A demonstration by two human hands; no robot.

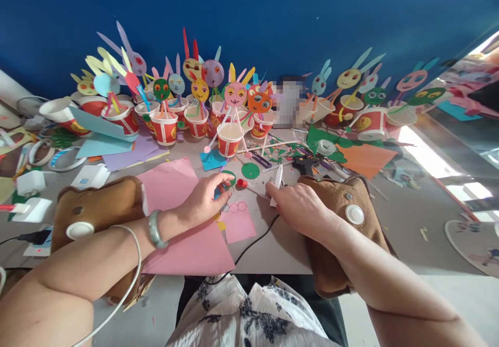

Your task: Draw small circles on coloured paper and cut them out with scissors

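My left hand [210, 193] is curled, with its fingertips at a green paper circle [231, 179] that it appears to pinch. A bit of blue shows between thumb and forefinger. My right hand [298, 201] is closed around a slim white pen-like tube [278, 177] with a narrow tip, pointing away from me. Between the hands lies a thin stick-like thing with a red end [242, 183]. Just beyond is a second green paper circle [250, 170], flat on the table. Nearer me lies a small pink sheet [240, 226] with drawn circles.
Red paper cups [229, 141] with paper rabbit figures line the back. Brown plush hand warmers [97, 206] lie under both forearms. A large pink sheet [183, 251], a black glue gun [304, 166], a tape roll [326, 148] and paper scraps surround the hands. A black cable [253, 243] crosses the front.
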